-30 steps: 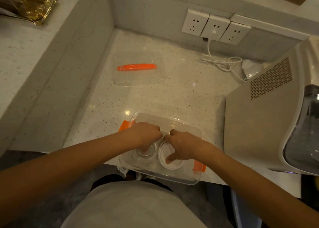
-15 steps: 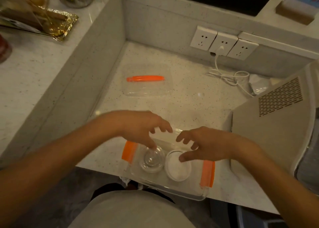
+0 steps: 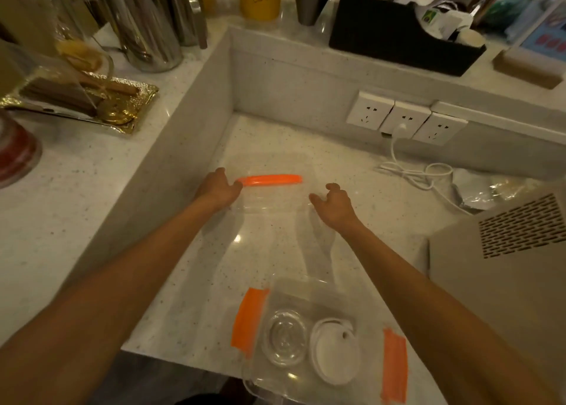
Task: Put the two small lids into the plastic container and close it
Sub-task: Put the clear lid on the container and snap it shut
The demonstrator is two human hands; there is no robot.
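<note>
Left hand (image 3: pixel 219 187) and right hand (image 3: pixel 332 200) sat half-curled at cover (image 3: pixel 272 194) ends, grip unclear; clear lid (image 3: pixel 284 340) and white lid (image 3: pixel 333 355) were in container (image 3: pixel 306 291), closing not yet done.

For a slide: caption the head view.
Left hand and right hand at the transparent orange-clipped cover; clear round lid and white round lid sit in open plastic container.

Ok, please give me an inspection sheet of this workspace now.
Surface: speckled white counter.
Job's things: open plastic container at the near edge, clear small lid and white small lid inside; container lid lies farther back.
Clutter: crumpled wrapper beside the beige appliance.
Hands: left hand and right hand at the container lid's two sides; grip unclear.
Cables: white cable plugged into the middle socket, coiled on counter.
Surroundings: metal jugs, gold tray on raised ledge.
</note>
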